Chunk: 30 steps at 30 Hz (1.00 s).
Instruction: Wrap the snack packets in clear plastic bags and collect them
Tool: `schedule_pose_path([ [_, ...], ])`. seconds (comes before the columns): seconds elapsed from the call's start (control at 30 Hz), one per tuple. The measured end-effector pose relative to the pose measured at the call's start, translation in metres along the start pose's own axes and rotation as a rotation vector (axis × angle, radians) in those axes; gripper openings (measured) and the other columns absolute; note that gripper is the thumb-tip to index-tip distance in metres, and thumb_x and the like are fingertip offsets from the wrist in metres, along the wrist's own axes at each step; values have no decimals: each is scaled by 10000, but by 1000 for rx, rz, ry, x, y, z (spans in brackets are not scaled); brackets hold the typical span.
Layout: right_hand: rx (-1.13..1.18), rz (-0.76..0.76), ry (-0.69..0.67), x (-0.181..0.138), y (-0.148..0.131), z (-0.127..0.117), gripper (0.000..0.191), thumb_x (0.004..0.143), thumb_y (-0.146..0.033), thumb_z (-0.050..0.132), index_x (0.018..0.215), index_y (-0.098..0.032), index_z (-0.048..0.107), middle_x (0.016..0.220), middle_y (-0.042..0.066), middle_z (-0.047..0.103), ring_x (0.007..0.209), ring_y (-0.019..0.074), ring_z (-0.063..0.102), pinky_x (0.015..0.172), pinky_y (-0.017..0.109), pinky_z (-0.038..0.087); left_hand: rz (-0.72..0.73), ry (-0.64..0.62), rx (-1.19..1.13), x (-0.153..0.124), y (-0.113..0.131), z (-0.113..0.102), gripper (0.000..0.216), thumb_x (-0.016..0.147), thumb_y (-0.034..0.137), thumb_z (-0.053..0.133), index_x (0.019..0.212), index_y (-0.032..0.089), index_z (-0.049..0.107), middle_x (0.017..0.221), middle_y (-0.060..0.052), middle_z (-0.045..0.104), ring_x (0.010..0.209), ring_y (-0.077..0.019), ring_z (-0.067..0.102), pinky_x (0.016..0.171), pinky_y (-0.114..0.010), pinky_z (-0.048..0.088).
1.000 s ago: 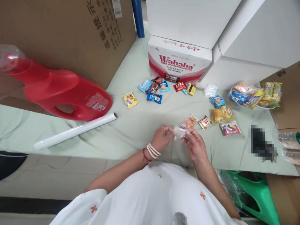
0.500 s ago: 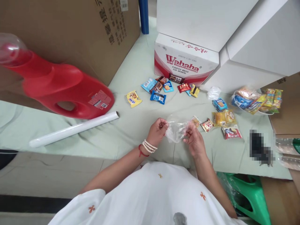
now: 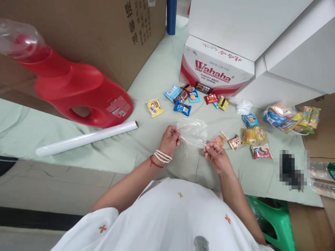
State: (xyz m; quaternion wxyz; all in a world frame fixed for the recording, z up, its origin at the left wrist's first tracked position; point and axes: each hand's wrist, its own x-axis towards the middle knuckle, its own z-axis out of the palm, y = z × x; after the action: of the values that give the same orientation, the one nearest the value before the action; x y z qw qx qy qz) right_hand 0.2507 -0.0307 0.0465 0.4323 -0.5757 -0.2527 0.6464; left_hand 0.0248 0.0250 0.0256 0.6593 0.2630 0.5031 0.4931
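A clear plastic bag (image 3: 193,129) is stretched between my two hands, low over the green cloth. My left hand (image 3: 170,139), with beaded bracelets at its wrist, pinches one edge of it. At the opposite edge my right hand (image 3: 216,156) grips the bag between thumb and fingers. No contents show inside the film. Just beyond my right fingertips lies a pink-and-yellow wrapped snack (image 3: 220,138), and beside that a small red-and-cream packet (image 3: 235,142). Farther back are several blue, brown and red snack packets, among them a dark blue one (image 3: 182,108).
At left a red jug (image 3: 94,94) lies near a white tube (image 3: 89,138). A Wahaba-style printed carton (image 3: 217,69) and white boxes stand behind. A snack-filled bowl (image 3: 295,130) sits at right, above a green stool (image 3: 281,223). A yellow packet (image 3: 155,107) lies centre-left.
My hands have moved apart, pulling the bag's edge taut between them; its film now spreads out beyond. The whole view has shifted slightly.
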Motion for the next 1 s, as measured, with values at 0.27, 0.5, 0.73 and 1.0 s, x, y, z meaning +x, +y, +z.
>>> schedule_pose_path([
  [0.27, 90, 67, 12, 5, 17, 24, 630, 627, -521, 941, 1140, -286, 660, 928, 13, 728, 833, 198, 691, 629, 298, 599, 50, -60, 92, -14, -13, 11, 323, 836, 458, 703, 889, 236, 475, 616, 91, 476, 505, -73, 411, 481, -191, 336],
  [0.5, -12, 72, 19, 2, 17, 8, 447, 552, -368, 974, 892, -211, 729, 678, -37, 630, 616, 115, 573, 515, 211, 489, 144, 104, 133, 5, -3, -1, 227, 833, 355, 684, 881, 231, 500, 816, 38, 544, 711, -103, 552, 630, -204, 482],
  [0.73, -53, 4, 16, -3, 11, -1, 434, 590, -499, 935, 805, -196, 711, 695, -22, 605, 614, 105, 523, 470, 189, 435, 97, 183, 323, 29, -8, 4, 211, 888, 367, 604, 927, 246, 435, 772, 51, 529, 548, -108, 526, 581, -259, 483],
  [1.0, -404, -116, 160, -9, 30, 1, 524, 852, -714, 613, 1013, -217, 651, 763, 26, 654, 679, 195, 605, 474, 271, 487, 893, 232, 1069, -14, -9, -3, 182, 892, 273, 619, 1060, 209, 593, 1149, -125, 628, 1194, -296, 556, 1050, -510, 436],
])
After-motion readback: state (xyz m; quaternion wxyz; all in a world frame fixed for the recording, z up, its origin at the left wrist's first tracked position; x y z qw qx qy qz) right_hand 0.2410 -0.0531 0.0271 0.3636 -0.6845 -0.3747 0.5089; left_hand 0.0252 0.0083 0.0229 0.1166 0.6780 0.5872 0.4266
